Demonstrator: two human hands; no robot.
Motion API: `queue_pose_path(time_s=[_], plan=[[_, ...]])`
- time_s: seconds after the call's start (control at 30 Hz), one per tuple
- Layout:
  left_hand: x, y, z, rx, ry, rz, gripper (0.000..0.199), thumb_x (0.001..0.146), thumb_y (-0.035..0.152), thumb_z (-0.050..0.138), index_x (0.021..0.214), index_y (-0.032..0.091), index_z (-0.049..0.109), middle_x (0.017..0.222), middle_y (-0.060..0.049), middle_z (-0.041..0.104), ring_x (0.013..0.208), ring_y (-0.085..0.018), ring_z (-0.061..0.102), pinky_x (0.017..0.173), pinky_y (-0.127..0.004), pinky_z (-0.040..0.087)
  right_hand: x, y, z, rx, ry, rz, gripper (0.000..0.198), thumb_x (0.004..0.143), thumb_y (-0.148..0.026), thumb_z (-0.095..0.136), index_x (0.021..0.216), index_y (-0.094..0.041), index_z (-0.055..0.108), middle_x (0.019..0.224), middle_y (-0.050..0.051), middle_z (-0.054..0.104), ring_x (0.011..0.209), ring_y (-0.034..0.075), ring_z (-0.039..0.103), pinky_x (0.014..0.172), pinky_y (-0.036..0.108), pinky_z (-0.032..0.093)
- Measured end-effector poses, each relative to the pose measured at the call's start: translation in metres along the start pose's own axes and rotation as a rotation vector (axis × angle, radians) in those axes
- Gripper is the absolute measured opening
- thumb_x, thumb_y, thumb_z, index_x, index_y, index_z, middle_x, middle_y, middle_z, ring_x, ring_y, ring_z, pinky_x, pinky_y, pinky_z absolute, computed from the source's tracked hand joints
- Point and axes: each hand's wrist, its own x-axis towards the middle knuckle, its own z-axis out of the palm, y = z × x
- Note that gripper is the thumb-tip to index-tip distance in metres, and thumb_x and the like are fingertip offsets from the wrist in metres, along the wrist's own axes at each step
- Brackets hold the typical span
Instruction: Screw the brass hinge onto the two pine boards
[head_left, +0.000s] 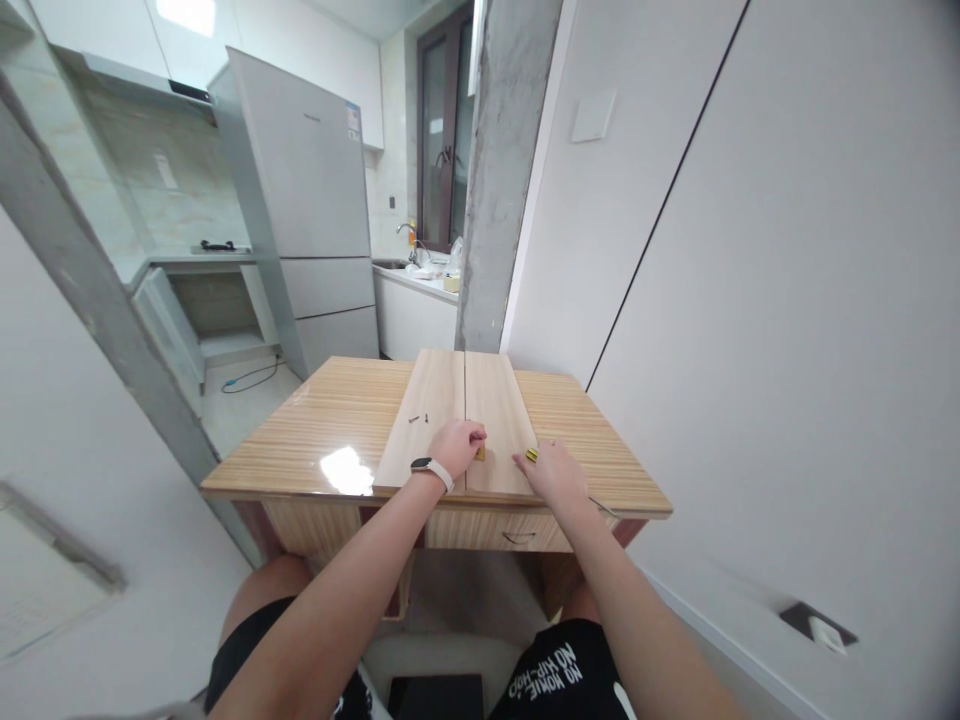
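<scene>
Two pale wooden boards, a left one [433,385] and a right one [499,395], lie side by side with a narrow seam between them. My left hand [454,447], with curled fingers, is on a small brass-coloured hinge [481,453] by the seam; the hand covers part of it. Two small dark screws, one [414,419] and another [427,418], lie on the left board. My right hand [561,478], at the right board's edge, is closed around a screwdriver with a yellow-and-black handle [532,454]. Its thin shaft seems to come out behind the hand.
The boards rest on a glossy wood-grain desk [322,420] with a front drawer [487,530]. A white wall [750,300] stands close on the right. Beyond are a grey refrigerator [315,190] and a sink counter [416,310]. My legs are under the desk.
</scene>
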Motion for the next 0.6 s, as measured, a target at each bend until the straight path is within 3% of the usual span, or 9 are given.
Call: queue_pose_path(time_s=[0.1,0.2,0.27,0.37,0.5,0.6], plan=[[-0.003,0.0,-0.001,-0.021,0.028,-0.007,0.019,0.084,0.016,0.066,0.097,0.023,0.077,0.097,-0.005,0.077,0.096,-0.019,0.067,0.093,-0.031,0.051,0.011,-0.006,-0.028,0.239,0.206,-0.011,0.051,0.097,-0.065,0.043,0.087,-0.019,0.064,0.088,0.013,0.066,0.083,0.026,0.064,0.073,0.036,0.046],[-0.003,-0.002,-0.001,-0.015,0.049,-0.008,0.028,0.084,0.014,0.066,0.108,0.025,0.073,0.096,-0.004,0.076,0.095,-0.018,0.067,0.092,-0.031,0.05,0.026,-0.021,-0.056,0.749,0.301,-0.108,0.056,0.095,-0.073,0.038,0.072,-0.023,0.053,0.063,0.002,0.054,0.064,0.02,0.055,0.061,0.032,0.043],[-0.003,-0.004,0.001,-0.012,0.054,-0.007,0.028,0.084,0.014,0.066,0.109,0.025,0.072,0.096,-0.003,0.076,0.094,-0.018,0.067,0.09,-0.031,0.05,0.035,-0.035,-0.07,1.119,0.281,-0.181,0.058,0.096,-0.074,0.03,0.072,-0.025,0.05,0.059,0.0,0.049,0.057,0.017,0.05,0.057,0.03,0.043],[-0.002,-0.008,0.003,-0.009,0.065,0.0,0.022,0.085,0.016,0.066,0.104,0.024,0.072,0.096,-0.004,0.076,0.095,-0.018,0.067,0.089,-0.03,0.05,0.042,-0.059,-0.077,1.467,0.188,-0.258,0.053,0.096,-0.073,0.037,0.077,-0.024,0.05,0.065,-0.002,0.049,0.057,0.014,0.05,0.058,0.028,0.045],[-0.002,-0.011,0.006,-0.002,0.082,0.023,0.02,0.084,0.016,0.066,0.101,0.024,0.073,0.096,-0.004,0.076,0.093,-0.017,0.068,0.088,-0.03,0.05,0.049,-0.084,-0.068,1.661,0.076,-0.275,0.046,0.092,-0.07,0.049,0.087,-0.025,0.054,0.074,-0.002,0.052,0.058,0.012,0.051,0.056,0.026,0.044],[-0.002,-0.011,0.006,0.003,0.079,0.005,0.02,0.084,0.016,0.067,0.101,0.024,0.073,0.097,-0.004,0.076,0.093,-0.017,0.068,0.088,-0.03,0.05,0.055,-0.094,-0.055,1.724,0.062,-0.244,0.045,0.092,-0.068,0.049,0.08,-0.025,0.05,0.068,-0.003,0.049,0.054,0.011,0.047,0.053,0.026,0.042]])
